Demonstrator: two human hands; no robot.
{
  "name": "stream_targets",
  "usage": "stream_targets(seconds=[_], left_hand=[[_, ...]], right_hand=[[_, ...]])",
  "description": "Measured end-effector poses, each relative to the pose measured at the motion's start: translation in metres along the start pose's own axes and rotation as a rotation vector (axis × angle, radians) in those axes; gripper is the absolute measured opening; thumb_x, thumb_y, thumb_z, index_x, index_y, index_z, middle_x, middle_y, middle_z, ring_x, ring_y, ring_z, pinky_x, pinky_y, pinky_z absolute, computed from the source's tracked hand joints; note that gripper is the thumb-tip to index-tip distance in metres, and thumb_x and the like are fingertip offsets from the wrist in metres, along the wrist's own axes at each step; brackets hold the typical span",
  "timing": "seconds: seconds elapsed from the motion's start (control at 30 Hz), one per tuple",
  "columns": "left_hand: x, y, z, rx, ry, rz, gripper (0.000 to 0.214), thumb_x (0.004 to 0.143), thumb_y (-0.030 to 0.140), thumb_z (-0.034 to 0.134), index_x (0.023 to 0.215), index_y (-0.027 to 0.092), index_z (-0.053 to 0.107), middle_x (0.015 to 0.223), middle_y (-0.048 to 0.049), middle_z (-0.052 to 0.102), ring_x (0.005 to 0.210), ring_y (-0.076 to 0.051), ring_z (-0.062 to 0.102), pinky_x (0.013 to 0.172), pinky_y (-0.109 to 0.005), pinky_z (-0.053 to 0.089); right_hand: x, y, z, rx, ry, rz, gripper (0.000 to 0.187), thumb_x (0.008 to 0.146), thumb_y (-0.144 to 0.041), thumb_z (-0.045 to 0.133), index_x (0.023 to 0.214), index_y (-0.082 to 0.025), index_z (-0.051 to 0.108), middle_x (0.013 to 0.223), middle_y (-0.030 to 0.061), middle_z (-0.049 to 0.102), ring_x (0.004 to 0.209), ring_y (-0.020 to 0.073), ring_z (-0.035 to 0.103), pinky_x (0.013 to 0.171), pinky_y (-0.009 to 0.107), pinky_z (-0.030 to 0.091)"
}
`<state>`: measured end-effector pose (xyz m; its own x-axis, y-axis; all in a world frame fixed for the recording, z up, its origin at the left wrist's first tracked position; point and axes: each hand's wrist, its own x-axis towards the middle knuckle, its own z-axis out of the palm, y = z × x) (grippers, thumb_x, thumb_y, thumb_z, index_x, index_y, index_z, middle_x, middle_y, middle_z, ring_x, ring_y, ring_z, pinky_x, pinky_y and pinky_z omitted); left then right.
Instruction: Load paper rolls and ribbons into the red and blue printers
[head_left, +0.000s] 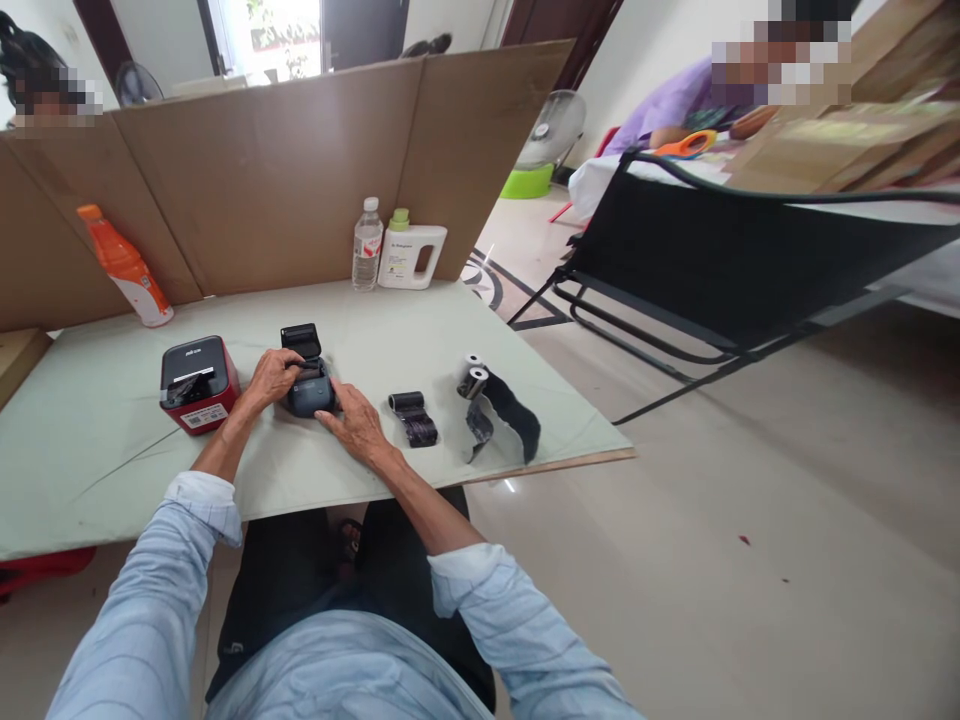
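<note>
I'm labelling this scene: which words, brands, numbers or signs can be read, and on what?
No word or number can be read for certain.
Red-and-black device: pale logo on top, blurred; print and codes on the front label, too small.
Open dark device: no text made out.
White jug: dark lettering, too small.
Clear bottle: red marking, blurred.
Orange bottle: no legible lettering.
Dark trousers: small pale emblem, unclear.

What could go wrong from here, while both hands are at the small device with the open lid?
The left hand has fingers at the open dark device; its lid might pinch them if it swung shut. The left forearm passes close to the red-and-black box and might nudge it. The unrolled dark strip reaches near the front edge of the table, so it might get caught or slip off.
</note>
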<state>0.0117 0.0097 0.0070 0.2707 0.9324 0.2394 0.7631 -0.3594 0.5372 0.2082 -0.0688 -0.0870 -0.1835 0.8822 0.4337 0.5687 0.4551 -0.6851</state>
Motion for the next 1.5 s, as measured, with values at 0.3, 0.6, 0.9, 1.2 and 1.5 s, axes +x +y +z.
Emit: stream_targets(seconds=[0.3, 0.6, 0.9, 1.2, 1.5], left_hand=[[0.004, 0.000, -0.005, -0.182, 0.089, -0.046, 0.028, 0.079, 0.021, 0.056, 0.090, 0.016, 0.082, 0.085, -0.0041, 0.078, 0.080, -0.020, 0.066, 0.077, -0.029, 0.050], [-0.001, 0.030, -0.035, -0.355, 0.045, -0.028, 0.022, 0.080, 0.030, 0.055, 0.081, 0.016, 0.072, 0.067, 0.0018, 0.061, 0.065, -0.014, 0.052, 0.063, -0.025, 0.043], [-0.033, 0.082, -0.043, -0.294, -0.279, 0.110, 0.025, 0.086, 0.035, 0.055, 0.069, 0.017, 0.060, 0.063, 0.0029, 0.046, 0.060, -0.011, 0.040, 0.055, -0.025, 0.031], [-0.048, 0.125, -0.009, -0.212, -0.505, 0.291, 0.027, 0.089, 0.030, 0.050, 0.068, 0.018, 0.062, 0.062, 0.0020, 0.050, 0.061, -0.013, 0.043, 0.059, -0.027, 0.034], [-0.007, 0.126, 0.055, -0.267, -0.320, 0.171, 0.025, 0.096, 0.031, 0.053, 0.099, 0.017, 0.073, 0.100, -0.0076, 0.073, 0.091, -0.020, 0.068, 0.082, -0.032, 0.056]], right_hand=[[0.001, 0.000, 0.001, 0.005, 0.010, 0.000, 0.069, 0.097, -0.045, 0.066, 0.159, -0.024, 0.046, 0.123, 0.0137, 0.068, 0.107, 0.0316, 0.064, 0.098, 0.048, 0.056], [0.004, -0.008, -0.008, 0.144, 0.054, 0.037, 0.063, 0.096, -0.041, 0.064, 0.154, -0.022, 0.051, 0.131, 0.0145, 0.066, 0.091, 0.0243, 0.065, 0.090, 0.043, 0.058], [0.016, -0.046, -0.058, 0.446, 0.079, 0.112, 0.050, 0.088, -0.042, 0.072, 0.133, -0.021, 0.067, 0.113, 0.0059, 0.071, 0.074, 0.0141, 0.058, 0.067, 0.028, 0.050], [-0.039, -0.052, -0.091, 0.530, 0.096, 0.228, 0.030, 0.087, -0.045, 0.073, 0.100, -0.018, 0.076, 0.077, -0.0026, 0.064, 0.066, 0.0124, 0.052, 0.063, 0.024, 0.044], [-0.067, -0.019, -0.135, 0.446, 0.449, 0.366, 0.036, 0.085, -0.055, 0.074, 0.083, -0.019, 0.075, 0.069, 0.0007, 0.068, 0.059, 0.0175, 0.064, 0.057, 0.029, 0.052]])
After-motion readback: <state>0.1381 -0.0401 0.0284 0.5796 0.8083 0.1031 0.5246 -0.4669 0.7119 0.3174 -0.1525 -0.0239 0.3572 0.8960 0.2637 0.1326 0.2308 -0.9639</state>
